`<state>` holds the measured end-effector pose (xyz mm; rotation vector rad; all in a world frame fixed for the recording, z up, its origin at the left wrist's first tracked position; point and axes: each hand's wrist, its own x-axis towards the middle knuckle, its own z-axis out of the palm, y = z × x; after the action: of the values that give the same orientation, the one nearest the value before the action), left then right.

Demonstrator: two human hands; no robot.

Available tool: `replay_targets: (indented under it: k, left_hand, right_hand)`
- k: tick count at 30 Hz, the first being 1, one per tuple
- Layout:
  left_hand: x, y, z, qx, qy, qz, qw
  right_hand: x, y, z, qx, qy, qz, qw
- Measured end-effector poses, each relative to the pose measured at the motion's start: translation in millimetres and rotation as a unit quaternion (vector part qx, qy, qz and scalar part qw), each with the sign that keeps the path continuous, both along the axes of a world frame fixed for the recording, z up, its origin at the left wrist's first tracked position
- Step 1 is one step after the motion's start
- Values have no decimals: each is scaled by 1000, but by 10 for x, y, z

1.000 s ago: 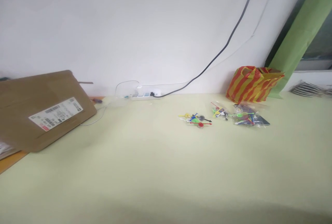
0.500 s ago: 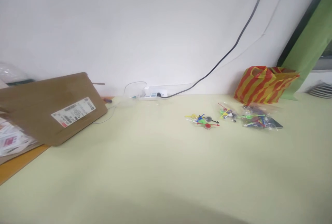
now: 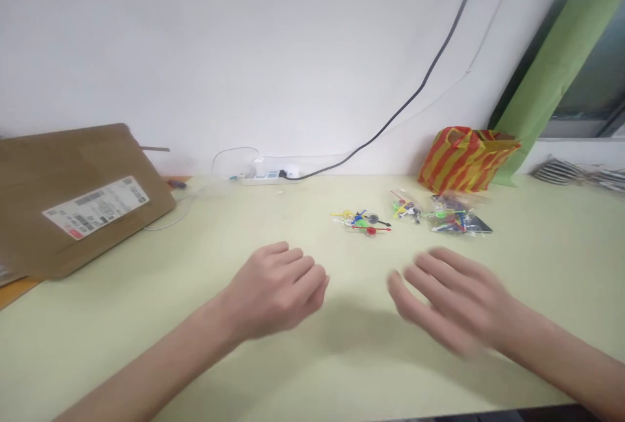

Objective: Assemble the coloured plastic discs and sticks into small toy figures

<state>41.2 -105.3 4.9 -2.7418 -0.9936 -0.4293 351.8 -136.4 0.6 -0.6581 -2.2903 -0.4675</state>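
My left hand hovers over the pale green table, its fingers curled into a loose fist with nothing showing in it. To its right is my right hand, slightly blurred, thumb and fingers apart and bent, with nothing seen in it. Beyond the hands lies a group of small coloured plastic arrow pieces with round discs. Farther right is a small clear bag of coloured plastic pieces. A larger clear bag of similar pieces lies beside it. Neither hand touches these things.
A brown cardboard piece with a shipping label leans at the left. A white power strip with a black cable sits by the wall. At the back right stand a red-and-yellow striped bag and striped round items.
Both hands have come into view from below, over the table. The view has shifted to the right, so the things on the table appear farther left.
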Motion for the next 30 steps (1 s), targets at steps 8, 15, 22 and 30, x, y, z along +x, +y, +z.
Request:
replay_targets:
  k: [8,15,22,30]
  left_hand:
    - [-87,514,-450,-18,26,-13,999]
    - [-119,554,-407,-121,0,67,990]
    - [-128,503,-370,-140,3,55,989]
    - [-157,455,-313,-160,28,68,984]
  right_hand:
    - [88,1160,-573,-109,19,-57,992]
    - [88,1194,-566,-152,11,-47,987]
    - [99,1145,-668,-170,-13,-54,984]
    - [-71,952,-653,-209,-67,-19,976]
